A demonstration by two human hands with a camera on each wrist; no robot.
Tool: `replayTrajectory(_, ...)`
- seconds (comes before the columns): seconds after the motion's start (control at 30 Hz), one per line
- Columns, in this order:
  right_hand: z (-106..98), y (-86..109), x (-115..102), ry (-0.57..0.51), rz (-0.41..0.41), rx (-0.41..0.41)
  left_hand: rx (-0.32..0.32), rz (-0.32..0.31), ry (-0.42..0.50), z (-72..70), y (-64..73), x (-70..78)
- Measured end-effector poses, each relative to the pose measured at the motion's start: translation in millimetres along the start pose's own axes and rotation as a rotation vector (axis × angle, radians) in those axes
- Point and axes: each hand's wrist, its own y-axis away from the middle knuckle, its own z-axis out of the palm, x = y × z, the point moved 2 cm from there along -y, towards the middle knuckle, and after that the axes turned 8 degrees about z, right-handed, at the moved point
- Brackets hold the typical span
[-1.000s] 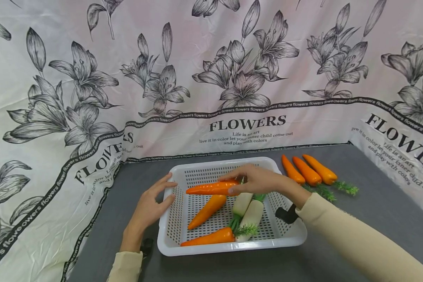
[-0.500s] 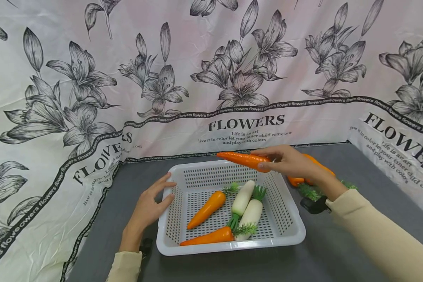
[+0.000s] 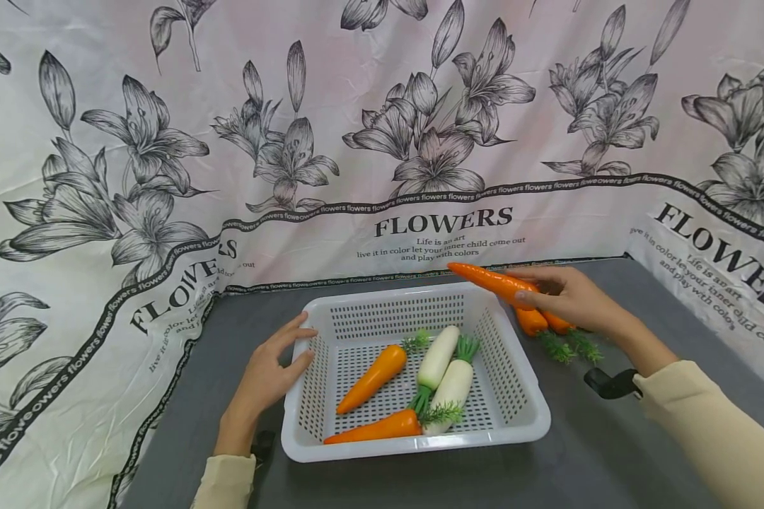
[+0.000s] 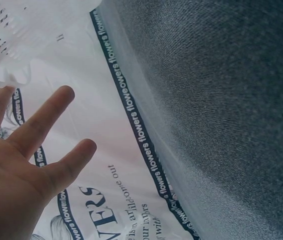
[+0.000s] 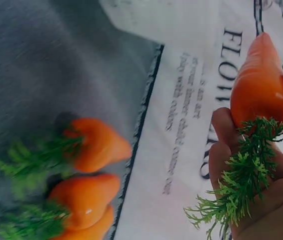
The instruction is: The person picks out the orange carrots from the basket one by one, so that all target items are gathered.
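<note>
My right hand (image 3: 563, 293) pinches an orange carrot (image 3: 493, 281) by its thick end, its tip pointing left, over the basket's back right corner. Green leaves (image 5: 246, 175) hang from the carrot against the palm in the right wrist view. My left hand (image 3: 267, 371) has its fingers spread and touches the left rim of the white plastic basket (image 3: 414, 449). Inside the basket lie an upper carrot (image 3: 372, 379), a lower carrot (image 3: 375, 428) and two white radishes (image 3: 438, 357), with green tops.
More carrots (image 5: 96, 145) with leafy tops lie side by side on the grey tabletop, right of the basket, partly hidden by my right hand in the head view. A flower-printed curtain (image 3: 446, 240) closes off the back and sides.
My right hand has lifted the carrot out from above the basket and carried it right, toward the carrots on the table. The left hand has stayed at the rim.
</note>
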Motion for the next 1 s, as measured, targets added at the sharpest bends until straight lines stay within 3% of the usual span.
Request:
replayTrajectory(0.43, -10.2, 20.0, 57.3, -0.029, 0.069, 0.149, 0.006, 0.015, -0.006, 0.1, 0.6, -0.2)
replayTrajectory(0.67, -22.7, 23.9, 82.7, 0.013, 0.121, 0.277, 0.009, 0.007, -0.007, 0.1, 1.3, -0.4)
replayTrajectory(1.0, -40.6, 20.6, 114.5, 0.1, 0.193, 0.366, 0.003, 0.013, -0.001, -1.1, 0.4, 1.0)
